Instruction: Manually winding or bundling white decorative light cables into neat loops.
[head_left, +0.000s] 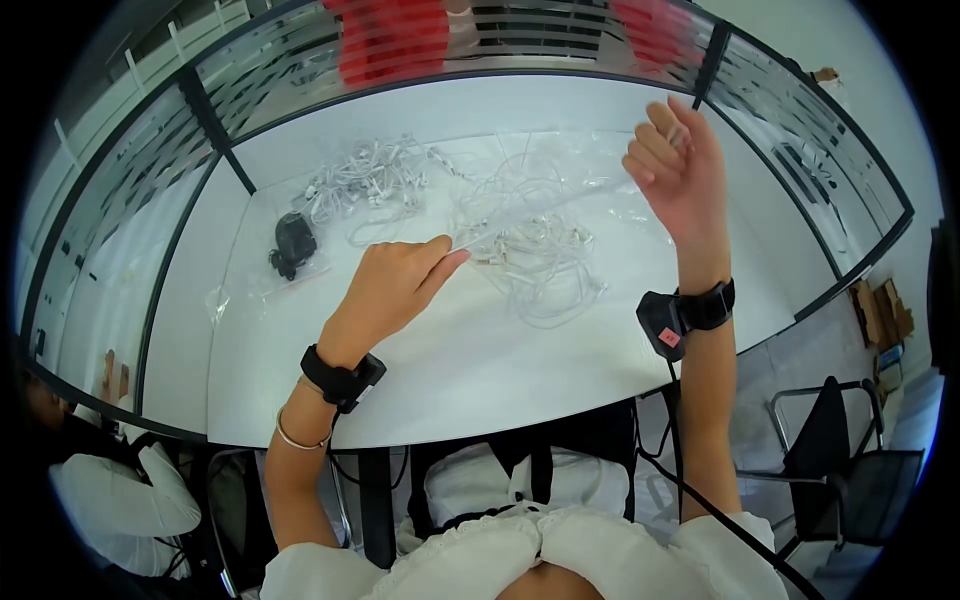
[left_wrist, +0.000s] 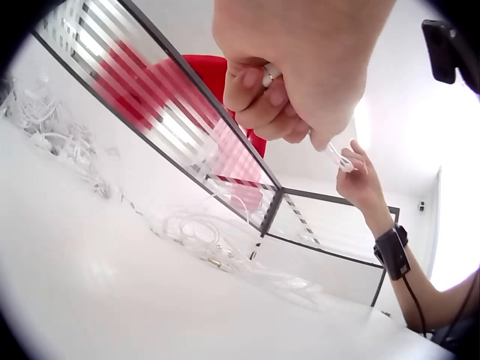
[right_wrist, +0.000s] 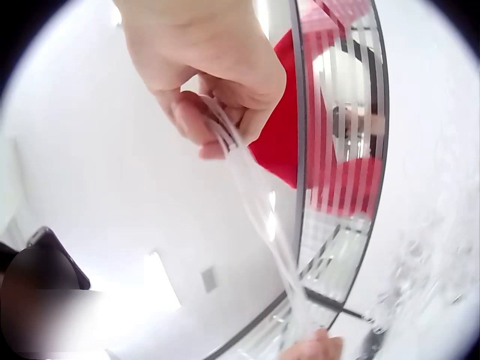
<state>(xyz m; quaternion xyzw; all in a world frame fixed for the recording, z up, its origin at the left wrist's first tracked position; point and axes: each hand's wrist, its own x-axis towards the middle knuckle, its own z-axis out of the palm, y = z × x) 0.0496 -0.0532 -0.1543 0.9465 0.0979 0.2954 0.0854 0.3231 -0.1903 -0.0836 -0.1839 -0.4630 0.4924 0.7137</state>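
Observation:
A white cable (right_wrist: pixel 262 214) is stretched in several strands between my two hands over the table. My left hand (head_left: pixel 395 285), low over the middle of the table, grips one end; a white connector (left_wrist: pixel 271 74) shows between its curled fingers. Raised higher at the right, my right hand (head_left: pixel 685 170) holds the other end with bent fingers, the strands looping through them in the right wrist view. Beneath the cable lies a loose pile of white cables (head_left: pixel 545 285) on the white table (head_left: pixel 480 375).
A second tangle of white cables (head_left: pixel 370 180) lies at the back left, with a black bundled adapter (head_left: pixel 294 238) beside it. Framed glass partitions (head_left: pixel 500 78) border the table. A person in white (head_left: pixel 130 495) sits at the left; a black chair (head_left: pixel 835 460) stands at the right.

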